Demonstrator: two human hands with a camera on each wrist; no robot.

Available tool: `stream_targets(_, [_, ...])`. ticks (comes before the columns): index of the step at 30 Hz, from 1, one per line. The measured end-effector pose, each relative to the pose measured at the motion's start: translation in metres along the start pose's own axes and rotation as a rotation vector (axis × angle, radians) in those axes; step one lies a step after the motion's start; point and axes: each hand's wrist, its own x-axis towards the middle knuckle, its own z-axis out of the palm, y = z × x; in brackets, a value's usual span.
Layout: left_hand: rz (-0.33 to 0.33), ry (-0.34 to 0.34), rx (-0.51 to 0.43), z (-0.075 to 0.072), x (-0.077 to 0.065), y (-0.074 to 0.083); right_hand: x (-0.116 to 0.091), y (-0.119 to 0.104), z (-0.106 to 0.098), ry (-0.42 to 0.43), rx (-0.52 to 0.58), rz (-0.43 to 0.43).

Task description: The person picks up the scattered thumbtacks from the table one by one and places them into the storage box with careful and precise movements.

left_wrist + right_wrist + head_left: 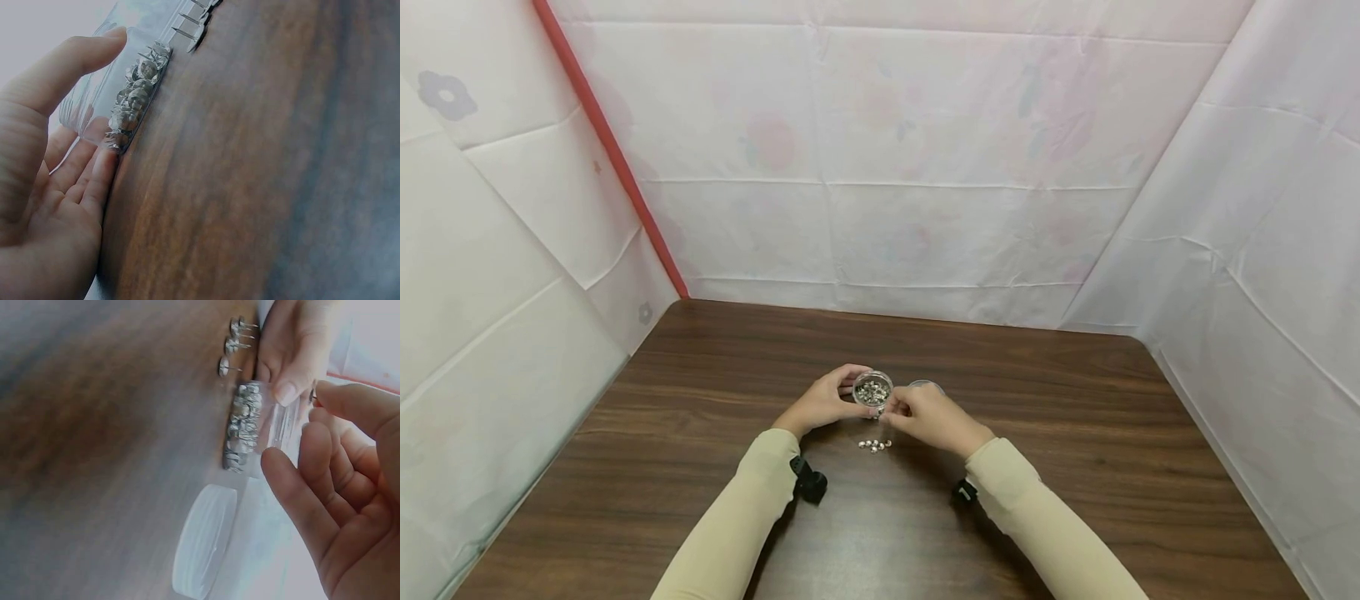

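Note:
My left hand (826, 404) grips a clear round jar (854, 395), thumb on the near side and fingers round the far side. Silver thumbtacks (132, 97) lie heaped in the bottom of the jar, which stands on the table. Close beside the jar's mouth, my right hand (936, 418) pinches a small thumbtack (312, 396) between thumb and index finger; most of it is hidden by the fingertips. On the table just in front of the jar sit several loose thumbtacks (874, 446), points up in the right wrist view.
A clear round lid (206, 540) lies on the table to the right of the jar, partly behind my right hand in the head view. The brown wooden table (700, 500) is bounded by pale cloth walls (880, 233) at the back and both sides.

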Motion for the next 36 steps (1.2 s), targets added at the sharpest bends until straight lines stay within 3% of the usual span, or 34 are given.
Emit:
stream_targets(7, [-0.028, -0.002, 0.004, -0.001, 0.000, 0.001, 0.010, 0.002, -0.004, 0.045, -0.018, 0.103])
stream_targets(10, [-0.030, -0.020, 0.004, -0.002, -0.004, 0.012, 0.014, 0.002, -0.005, 0.065, -0.038, 0.136])
stream_targets(14, [-0.035, -0.018, 0.005, -0.002, -0.004, 0.012, 0.019, 0.005, -0.004, 0.085, -0.050, 0.158])
stream_targets(16, [-0.044, -0.003, 0.009, -0.001, -0.001, 0.003, 0.023, 0.006, -0.004, 0.093, -0.056, 0.165])
stream_targets(27, [-0.047, 0.001, 0.005, 0.000, 0.000, 0.002, 0.035, 0.010, -0.001, 0.059, -0.127, 0.240])
stream_targets(36, [-0.044, -0.004, -0.009, 0.000, -0.001, 0.005, 0.041, 0.011, 0.002, 0.068, -0.144, 0.248])
